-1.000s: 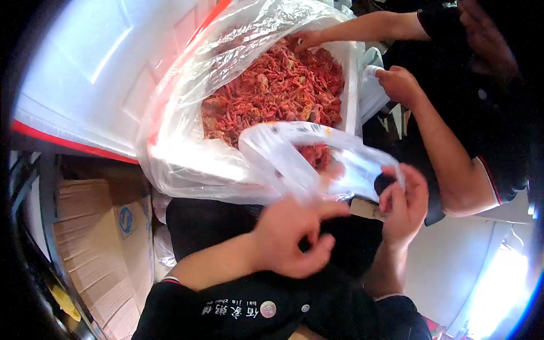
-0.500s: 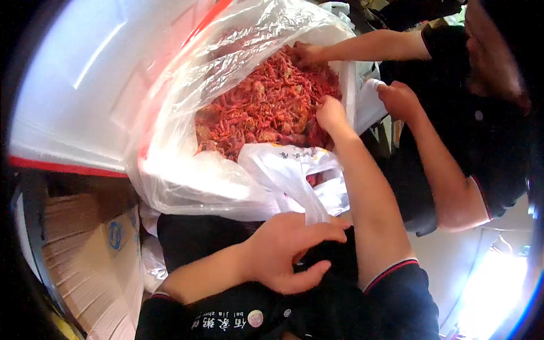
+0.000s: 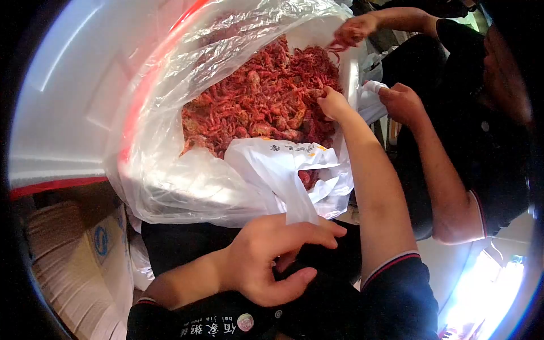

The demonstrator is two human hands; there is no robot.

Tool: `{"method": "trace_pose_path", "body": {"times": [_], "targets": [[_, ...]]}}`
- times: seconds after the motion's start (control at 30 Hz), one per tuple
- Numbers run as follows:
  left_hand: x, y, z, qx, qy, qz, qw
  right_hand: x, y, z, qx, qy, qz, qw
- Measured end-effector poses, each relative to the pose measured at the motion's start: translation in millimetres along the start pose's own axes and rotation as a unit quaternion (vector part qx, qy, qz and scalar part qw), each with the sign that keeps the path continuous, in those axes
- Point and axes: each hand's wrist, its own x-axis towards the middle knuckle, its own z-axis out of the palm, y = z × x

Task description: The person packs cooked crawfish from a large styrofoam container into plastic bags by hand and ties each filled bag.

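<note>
Cardboard (image 3: 68, 243) is seen beside the liner (image 3: 164, 187) | head view: crayfish (image 3: 255, 102) heaped inside, a few in bag (image 3: 255, 161) | hands apart; handle (image 3: 299, 205) met by left hand (image 3: 258, 258), grip unclear; crayfish touched by right hand (image 3: 336, 106), pinch unclear | judged light, stiff, slippery, brittle-legged; best gripped by the body

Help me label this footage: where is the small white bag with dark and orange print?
In the head view, the small white bag sits near the centre, at the near edge of the crayfish, a handle reaching the left hand.
</note>
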Motion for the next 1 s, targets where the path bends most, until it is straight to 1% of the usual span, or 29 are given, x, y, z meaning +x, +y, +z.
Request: {"method": "trace_pose_path", "body": {"times": [0.03,0.1,0.13,0.2,0.27,0.33,0.37,0.4,0.43,0.47,0.5,0.53,0.57,0.6,0.63,0.67,0.7,0.73,0.77,0.8,0.83,0.87,0.9,0.93,1.0], "targets": [[-0.7,1.1,0.5,-0.002,0.002,-0.007,1.0,-7.8,-5.8,-5.3,0.001,0.001,-0.001,1.0],[-0.4,0.8,3.2,-0.003,-0.001,-0.015,1.0,-20.9,-15.0,-14.0,-0.06,-0.03,-0.071,0.995],[0.0,-0.1,5.1,0.0,0.001,-0.008,1.0,-20.4,-17.0,-11.1,-0.058,-0.027,-0.07,0.995],[1.2,-0.3,7.5,0.006,0.002,0.002,1.0,-19.5,-26.3,-6.3,0.044,-0.018,-0.085,0.995],[1.2,-0.3,8.6,0.006,0.007,-0.005,1.0,-22.2,-31.3,-5.0,0.052,-0.02,-0.094,0.994],[0.3,-0.7,9.1,-0.005,0.016,-0.018,1.0,-16.1,-19.9,11.7,0.04,0.064,-0.147,0.986],[-0.4,-0.8,9.2,-0.018,0.025,-0.031,0.999,-11.5,-11.6,16.4,0.092,0.091,-0.174,0.976],[-0.9,-0.7,7.1,-0.018,0.025,-0.031,0.999,-16.0,-12.8,11.8,0.092,0.09,-0.174,0.976],[-1.2,-0.5,3.9,-0.028,0.055,-0.029,0.998,-25.8,-16.8,2.0,0.27,0.065,-0.1,0.955],[-0.9,-0.1,3.1,-0.039,0.084,-0.025,0.995,-35.6,-20.8,-8.5,0.437,0.038,-0.022,0.898],[0.0,2.1,4.3,-0.074,0.123,-0.036,0.989,-41.3,-25.1,-13.9,0.527,0.059,-0.004,0.848],[-1.9,0.7,4.9,-0.097,0.15,-0.039,0.983,-50.3,-27.8,-23.1,0.527,0.06,-0.004,0.848],[-0.9,-2.1,4.1,-0.124,0.162,-0.016,0.979,-62.0,-28.8,-32.2,0.642,-0.012,-0.047,0.765],[-0.5,-4.4,3.7,-0.151,0.174,0.006,0.973,-78.9,-32.1,-40.8,0.741,-0.084,-0.088,0.661],[0.6,-3.4,6.0,-0.151,0.172,0.006,0.973,-110.7,-47.6,-48.4,0.754,-0.071,-0.106,0.645],[3.0,-1.1,10.1,-0.141,0.223,0.002,0.964,-142.5,-58.5,-49.3,0.766,-0.058,-0.123,0.629],[4.1,0.0,12.1,-0.132,0.275,-0.002,0.952,-158.0,-50.4,-44.2,0.694,-0.128,-0.224,0.672],[2.1,-0.8,10.2,-0.134,0.275,-0.001,0.952,-171.9,-45.7,-41.4,0.606,-0.195,-0.321,0.701],[-1.0,-2.8,8.2,-0.156,0.271,0.02,0.95,-187.3,-46.2,-31.0,0.531,-0.196,-0.297,0.769],[-2.9,-4.2,8.2,-0.179,0.265,0.038,0.947,-200.8,-53.4,-22.0,0.452,-0.195,-0.268,0.828],[-2.5,-0.6,9.9,-0.171,0.264,0.038,0.949,-208.7,-59.7,-23.1,0.319,-0.129,-0.325,0.881],[-2.6,-1.2,9.9,-0.173,0.262,0.037,0.949,-212.6,-64.2,-25.6,0.177,-0.06,-0.375,0.908],[-3.1,-2.1,9.1,-0.156,0.246,0.043,0.956,-212.2,-63.9,-27.8,0.178,-0.032,-0.379,0.908],[-3.8,-2.7,8.4,-0.14,0.231,0.049,0.962,-214.1,-68.3,-44.7,0.266,-0.044,-0.306,0.913],[-3.6,-2.1,8.5,-0.141,0.228,0.047,0.962,-187.3,-61.2,-51.3,0.319,0.095,-0.191,0.923]]}}
